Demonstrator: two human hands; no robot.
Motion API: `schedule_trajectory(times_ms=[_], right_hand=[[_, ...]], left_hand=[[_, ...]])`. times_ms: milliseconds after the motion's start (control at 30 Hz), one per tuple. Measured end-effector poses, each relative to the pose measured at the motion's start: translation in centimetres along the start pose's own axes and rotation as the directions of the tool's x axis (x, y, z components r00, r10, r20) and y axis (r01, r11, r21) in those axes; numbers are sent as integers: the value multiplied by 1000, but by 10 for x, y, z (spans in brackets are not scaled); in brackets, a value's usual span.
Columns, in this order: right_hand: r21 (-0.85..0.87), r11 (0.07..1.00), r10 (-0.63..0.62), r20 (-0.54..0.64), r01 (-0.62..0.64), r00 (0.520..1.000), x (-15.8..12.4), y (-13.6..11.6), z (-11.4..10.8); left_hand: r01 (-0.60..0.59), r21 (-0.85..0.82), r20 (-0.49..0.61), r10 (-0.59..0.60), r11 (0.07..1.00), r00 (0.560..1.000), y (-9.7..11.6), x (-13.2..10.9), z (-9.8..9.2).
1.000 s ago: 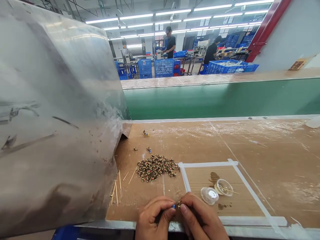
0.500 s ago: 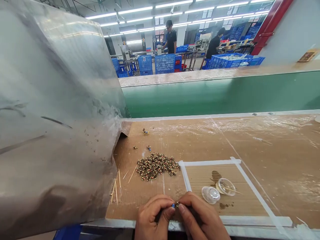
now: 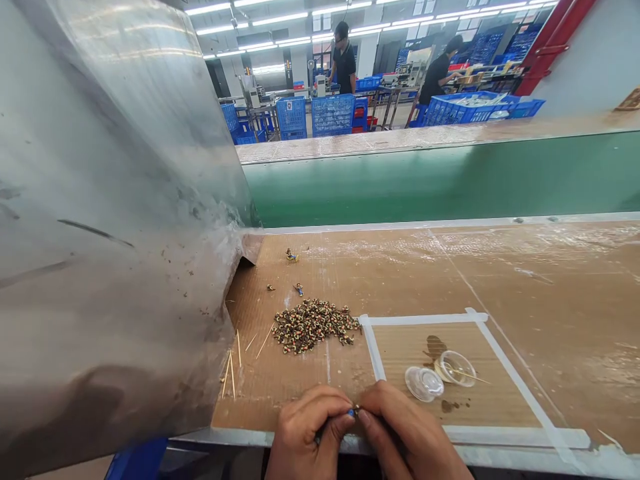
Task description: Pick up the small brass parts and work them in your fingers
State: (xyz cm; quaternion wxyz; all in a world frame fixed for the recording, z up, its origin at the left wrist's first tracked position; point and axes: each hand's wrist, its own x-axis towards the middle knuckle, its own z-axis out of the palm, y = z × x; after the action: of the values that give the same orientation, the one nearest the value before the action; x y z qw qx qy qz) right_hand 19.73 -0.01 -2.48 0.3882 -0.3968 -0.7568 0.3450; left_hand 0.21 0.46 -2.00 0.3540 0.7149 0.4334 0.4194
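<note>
My left hand (image 3: 313, 427) is closed in a pinch on a small blue piece (image 3: 351, 413) at the table's front edge. Fingertip to fingertip with it, my right hand (image 3: 403, 427) pinches a tiny dark piece (image 3: 357, 408). The two pieces meet or nearly meet; fingers hide most of both. Beyond the hands lies a heap of small dark, cream and red-flecked parts (image 3: 315, 325). Behind the heap are a small blue-legged figurine (image 3: 299, 289), a single dark part (image 3: 271, 287) and a figurine on a yellow base (image 3: 291, 255).
White tape (image 3: 425, 320) frames a patch at right holding a clear lid (image 3: 424, 385) and a clear cup (image 3: 463, 363) with a stick. Toothpicks (image 3: 232, 373) lie left, beside a large metal panel (image 3: 125, 267). A green belt (image 3: 425, 183) runs behind; two people work beyond.
The blue piece and the dark piece are closer together between my fingertips. My view has tilted down a little. The heap and the cups have stayed put.
</note>
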Motion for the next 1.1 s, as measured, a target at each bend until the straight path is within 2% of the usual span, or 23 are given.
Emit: schedule_trajectory(times_ms=[233,433,600,1100], right_hand=[[40,999,16,100,-20,995,1,6,-4],[107,994,12,95,-22,995,2,10,-3],[58,998,24,102,-30,995,-2,12,-1],[59,997,48,105,-55,993,-3,11,-2]], left_hand=[[-137,21,-6,137,990,991,2,7,4],[-164,119,29,161,979,986,-2,9,4],[-178,194,38,174,965,984,-3,7,5],[-154,237,22,153,959,988,2,6,10]])
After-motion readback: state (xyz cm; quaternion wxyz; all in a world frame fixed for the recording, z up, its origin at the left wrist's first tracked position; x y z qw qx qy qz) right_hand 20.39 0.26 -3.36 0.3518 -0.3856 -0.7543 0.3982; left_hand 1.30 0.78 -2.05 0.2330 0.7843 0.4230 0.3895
